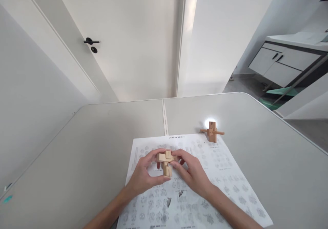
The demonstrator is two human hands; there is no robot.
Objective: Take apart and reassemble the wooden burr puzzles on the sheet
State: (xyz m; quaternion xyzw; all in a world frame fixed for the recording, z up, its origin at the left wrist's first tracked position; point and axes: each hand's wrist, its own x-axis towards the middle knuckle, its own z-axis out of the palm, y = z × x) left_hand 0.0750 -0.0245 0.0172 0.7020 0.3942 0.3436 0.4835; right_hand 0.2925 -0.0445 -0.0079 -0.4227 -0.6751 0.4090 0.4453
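A pale wooden burr puzzle [167, 157] made of crossed blocks is held up over the printed sheet [200, 201]. My left hand [146, 171] grips it from the left, fingers along the top and thumb under the lower block. From the right, my right hand [191, 169] pinches the side of the same puzzle between thumb and fingers. Parts of the puzzle behind the fingers are hidden. Farther off at the right, a second, darker wooden puzzle assembly [212, 132] stands with thin sticks jutting out sideways, touched by neither hand.
The sheet, printed with rows of small diagrams and torn in spots, lies on a grey folding table [84, 167] with a seam down its middle. Beyond stands a white door [133, 27] with a black handle [91, 41]. A white cabinet [284, 61] is at far right.
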